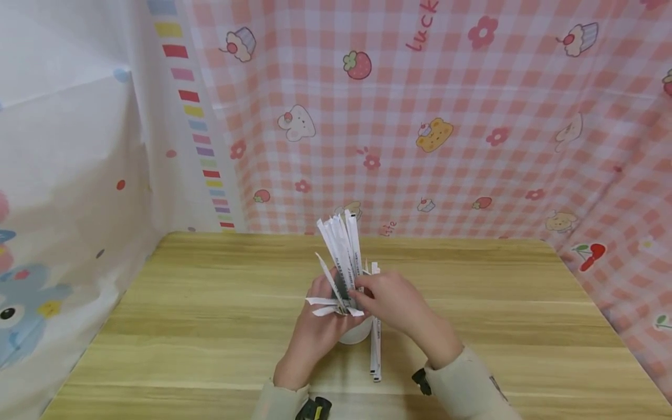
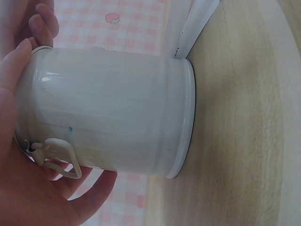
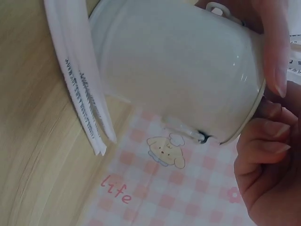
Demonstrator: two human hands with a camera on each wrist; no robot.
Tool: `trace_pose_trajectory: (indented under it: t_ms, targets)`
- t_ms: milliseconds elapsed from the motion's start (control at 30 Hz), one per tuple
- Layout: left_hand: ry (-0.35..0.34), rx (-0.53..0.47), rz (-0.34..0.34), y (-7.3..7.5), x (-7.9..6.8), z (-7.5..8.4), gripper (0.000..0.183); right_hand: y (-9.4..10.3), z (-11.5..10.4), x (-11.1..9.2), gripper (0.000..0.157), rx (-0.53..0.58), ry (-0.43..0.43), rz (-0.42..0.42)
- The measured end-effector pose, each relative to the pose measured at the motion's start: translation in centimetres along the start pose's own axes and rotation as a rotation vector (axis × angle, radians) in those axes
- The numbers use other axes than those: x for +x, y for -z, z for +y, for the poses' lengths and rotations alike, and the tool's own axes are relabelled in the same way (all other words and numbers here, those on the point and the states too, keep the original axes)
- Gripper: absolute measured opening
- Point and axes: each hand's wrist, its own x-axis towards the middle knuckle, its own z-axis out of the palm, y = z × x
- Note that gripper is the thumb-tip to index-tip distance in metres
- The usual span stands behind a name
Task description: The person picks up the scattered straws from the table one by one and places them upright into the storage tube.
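A small white metal bucket with little loop handles stands on the table, mostly hidden by the hands in the head view. My left hand grips it around its upper part, thumb by the rim. A bundle of slim white paper-wrapped sticks with black print rises from its mouth; several shorter ends splay out over the near rim. At the mouth, my right hand pinches at the bundle's right side between thumb and forefinger, its other fingers curled in the right wrist view.
A few more wrapped sticks lie on the wooden table right beside the bucket's base, on its right in the head view. Behind the table hangs a pink checked cloth; a white printed cloth covers the left side.
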Motion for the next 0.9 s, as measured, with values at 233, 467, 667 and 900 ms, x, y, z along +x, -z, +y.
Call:
trace_pose_trajectory:
  t_ms: [233,467,667,900]
  targets:
    - [0.147,-0.126,-0.013,0.2,-0.5,0.2,0.078,0.3,0.7,-0.5,0.025,0.070,-0.104,-0.012]
    - [0.147,-0.154,0.001,0.2,-0.4,0.2,0.079,0.9,2.4,-0.7,0.016,0.106,-0.229,0.157]
    - [0.200,-0.184,0.004,0.1,-0.4,0.2,0.075,0.0,4.9,-0.8,0.014,0.119,-0.363,0.162]
    - [0.229,-0.186,-0.020,0.2,-0.7,0.4,0.075,-2.7,6.5,-1.5,0.021,0.092,-0.479,-0.099]
